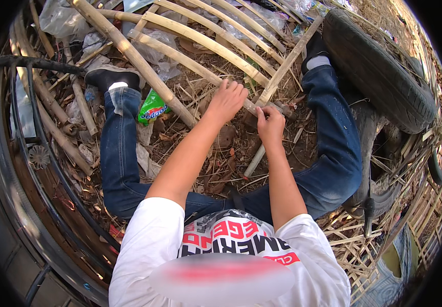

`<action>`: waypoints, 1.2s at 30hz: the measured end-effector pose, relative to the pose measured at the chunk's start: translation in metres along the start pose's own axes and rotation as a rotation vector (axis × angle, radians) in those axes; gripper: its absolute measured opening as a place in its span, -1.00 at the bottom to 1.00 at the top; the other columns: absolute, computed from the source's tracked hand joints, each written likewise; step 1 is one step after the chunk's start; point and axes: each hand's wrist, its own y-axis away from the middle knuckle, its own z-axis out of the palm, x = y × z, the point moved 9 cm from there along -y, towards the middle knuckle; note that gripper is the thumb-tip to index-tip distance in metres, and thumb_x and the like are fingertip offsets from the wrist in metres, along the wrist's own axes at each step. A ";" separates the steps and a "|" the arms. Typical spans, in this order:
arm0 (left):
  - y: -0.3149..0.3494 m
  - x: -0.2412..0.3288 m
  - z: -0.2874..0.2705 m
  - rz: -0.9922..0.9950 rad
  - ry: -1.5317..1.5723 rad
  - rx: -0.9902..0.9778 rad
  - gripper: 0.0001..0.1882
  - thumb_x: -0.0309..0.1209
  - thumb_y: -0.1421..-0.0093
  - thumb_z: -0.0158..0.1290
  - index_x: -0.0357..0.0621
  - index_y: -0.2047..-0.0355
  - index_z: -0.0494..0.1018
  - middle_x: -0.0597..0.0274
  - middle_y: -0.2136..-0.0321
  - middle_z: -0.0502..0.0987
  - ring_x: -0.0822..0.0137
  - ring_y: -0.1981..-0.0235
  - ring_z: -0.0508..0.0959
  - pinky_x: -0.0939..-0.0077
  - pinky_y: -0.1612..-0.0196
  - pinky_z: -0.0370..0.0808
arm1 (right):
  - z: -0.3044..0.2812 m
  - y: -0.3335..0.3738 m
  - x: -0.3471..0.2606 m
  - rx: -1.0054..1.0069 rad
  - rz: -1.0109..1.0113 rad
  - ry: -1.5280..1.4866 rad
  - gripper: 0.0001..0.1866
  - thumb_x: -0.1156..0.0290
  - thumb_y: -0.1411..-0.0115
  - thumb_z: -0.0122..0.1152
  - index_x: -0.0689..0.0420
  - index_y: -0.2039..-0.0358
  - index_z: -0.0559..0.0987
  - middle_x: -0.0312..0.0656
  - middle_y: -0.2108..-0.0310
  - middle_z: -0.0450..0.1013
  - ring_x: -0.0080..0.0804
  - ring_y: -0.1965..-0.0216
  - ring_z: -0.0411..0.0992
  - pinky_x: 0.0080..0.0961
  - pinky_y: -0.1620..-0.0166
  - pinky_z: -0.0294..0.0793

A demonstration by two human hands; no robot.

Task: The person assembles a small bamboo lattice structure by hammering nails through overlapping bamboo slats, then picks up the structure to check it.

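A frame of split bamboo lies on the ground between my legs, with several slats running across a round bamboo pole (134, 59) and a flat cross slat (293, 59). My left hand (227, 102) is closed over the nearest bamboo slat (185, 60), close to its right end. Just right of it, my right hand (271, 125) makes a pinch at the slat's end, beside the lower tip of the cross slat. What sits between those fingertips is too small to make out. Below my right hand, a pale rod (254, 161) lies slanted on the soil.
A black tyre (379, 66) stands beyond my right leg. A green packet (152, 107) lies by my left shin, near plastic bags (66, 20). Bamboo poles (52, 112) and a black metal frame (42, 148) line the left side. Woven strips (349, 256) lie at lower right.
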 end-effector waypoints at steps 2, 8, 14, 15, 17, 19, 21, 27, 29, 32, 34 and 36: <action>0.000 0.000 0.002 -0.001 -0.018 -0.009 -0.69 -0.52 0.08 0.10 -0.08 0.28 0.33 0.26 0.33 0.36 0.25 0.15 0.38 0.23 -0.09 0.18 | -0.001 -0.002 -0.001 -0.007 0.016 0.020 -0.81 0.40 -0.11 0.26 0.30 0.47 0.61 -0.01 0.51 0.51 -0.11 0.49 0.50 -0.38 0.37 0.44; 0.003 -0.003 0.003 -0.024 -0.009 0.058 -0.68 -0.50 0.08 0.11 -0.07 0.27 0.33 0.27 0.32 0.37 0.24 0.15 0.38 0.20 -0.09 0.18 | 0.004 -0.001 0.005 -0.022 0.133 -0.043 -0.80 0.39 -0.10 0.28 0.31 0.47 0.60 -0.02 0.53 0.52 -0.17 0.49 0.52 -0.38 0.36 0.45; -0.001 0.000 -0.001 -0.044 -0.007 0.040 -0.81 -0.41 -0.04 0.05 -0.03 0.30 0.35 0.28 0.35 0.40 0.25 0.14 0.40 0.18 -0.13 0.18 | -0.009 0.003 -0.012 -0.054 0.048 0.100 -0.80 0.38 -0.07 0.31 0.23 0.38 0.54 -0.04 0.39 0.49 -0.15 0.41 0.48 -0.34 0.31 0.45; -0.001 0.001 -0.003 -0.047 -0.005 0.030 -0.77 -0.41 -0.02 0.07 -0.03 0.27 0.36 0.29 0.35 0.40 0.25 0.14 0.40 0.17 -0.16 0.17 | -0.021 0.003 -0.019 -0.037 0.005 0.077 -0.79 0.40 -0.06 0.32 0.24 0.36 0.53 -0.05 0.37 0.48 -0.17 0.40 0.48 -0.36 0.29 0.45; 0.005 0.001 0.000 -0.057 0.022 -0.005 -0.71 -0.42 -0.02 0.07 -0.02 0.20 0.36 0.27 0.31 0.41 0.24 0.09 0.39 0.11 -0.19 0.12 | -0.040 0.008 -0.028 -0.025 0.036 -0.137 -0.79 0.49 -0.06 0.32 0.28 0.31 0.52 -0.10 0.35 0.49 -0.31 0.35 0.50 -0.44 0.22 0.49; 0.006 -0.002 0.002 -0.076 0.051 -0.029 -0.66 -0.43 -0.02 0.08 -0.02 0.14 0.36 0.24 0.27 0.42 0.22 0.04 0.38 0.06 -0.23 0.08 | -0.083 0.012 -0.068 0.058 0.075 -0.507 -0.79 0.56 -0.10 0.27 0.30 0.25 0.51 -0.18 0.32 0.48 -0.47 0.24 0.49 -0.55 0.11 0.47; 0.011 0.002 -0.002 -0.064 0.039 -0.052 -0.26 -0.48 0.15 0.21 0.01 -0.11 0.24 0.13 0.05 0.33 0.09 -0.16 0.24 -0.06 -0.27 -0.03 | -0.153 0.027 -0.164 0.130 -0.344 -0.741 -0.76 0.48 -0.23 0.10 0.27 0.10 0.44 -0.04 0.19 0.43 -0.29 0.19 0.46 -0.37 0.11 0.49; 0.055 -0.020 -0.054 -0.400 0.365 0.017 -0.19 -0.39 0.10 0.25 -0.01 -0.18 0.14 -0.01 -0.16 0.14 -0.04 -0.31 -0.01 -0.13 -0.32 -0.20 | -0.320 0.130 -0.279 0.573 -1.240 -1.117 -0.77 0.42 -0.26 -0.02 0.24 0.18 0.55 -0.16 0.27 0.55 -0.40 0.14 0.47 -0.39 0.00 0.44; 0.077 -0.031 -0.055 -0.594 0.495 0.103 -0.20 -0.37 0.09 0.26 -0.04 -0.17 0.14 -0.02 -0.16 0.14 -0.06 -0.30 0.01 -0.09 -0.32 -0.18 | -0.330 0.144 -0.283 0.713 -1.165 -0.805 -0.80 0.47 -0.22 -0.01 0.28 0.23 0.54 -0.17 0.30 0.55 -0.40 0.23 0.48 -0.42 0.07 0.45; 0.146 -0.049 -0.041 -0.748 0.511 0.205 -0.26 -0.40 0.08 0.25 -0.09 -0.13 0.19 -0.05 -0.12 0.19 -0.09 -0.26 0.06 -0.02 -0.29 -0.08 | -0.337 0.150 -0.268 0.902 -1.210 -0.937 -0.88 0.62 -0.12 0.01 0.21 0.39 0.53 -0.26 0.42 0.49 -0.48 0.41 0.47 -0.58 0.31 0.49; 0.172 -0.050 -0.028 -0.761 0.539 0.260 -0.30 -0.42 0.09 0.25 -0.11 -0.10 0.23 -0.04 -0.10 0.23 -0.09 -0.25 0.09 0.00 -0.26 -0.02 | -0.328 0.120 -0.274 0.209 -1.170 -1.333 -0.85 0.70 -0.05 0.00 0.14 0.52 0.45 -0.37 0.53 0.38 -0.62 0.55 0.39 -0.71 0.51 0.38; 0.201 -0.054 -0.023 -0.835 0.561 0.284 -0.38 -0.47 0.08 0.24 -0.14 -0.03 0.28 0.01 -0.05 0.30 -0.05 -0.21 0.17 0.02 -0.26 0.02 | -0.307 0.107 -0.293 0.065 -1.078 -1.428 -0.78 0.75 -0.01 -0.03 0.09 0.59 0.37 -0.45 0.60 0.30 -0.72 0.64 0.32 -0.76 0.63 0.29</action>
